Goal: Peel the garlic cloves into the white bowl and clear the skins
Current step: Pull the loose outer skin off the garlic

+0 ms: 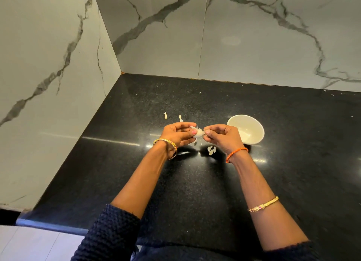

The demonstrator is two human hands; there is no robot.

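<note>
While your left hand (176, 135) curls its fingers round the garlic clove (198, 134) to steady it, your right hand (220, 136) pinches a flap of skin at the clove's tip, likely so the peel tears away above the black counter (293, 173). Just beyond your right knuckles sits the white bowl (245, 129), close for dropping; loose skins (211, 150) lie below your fingertips. Your fingers hide most of the clove, so you cannot tell how much skin remains.
</note>
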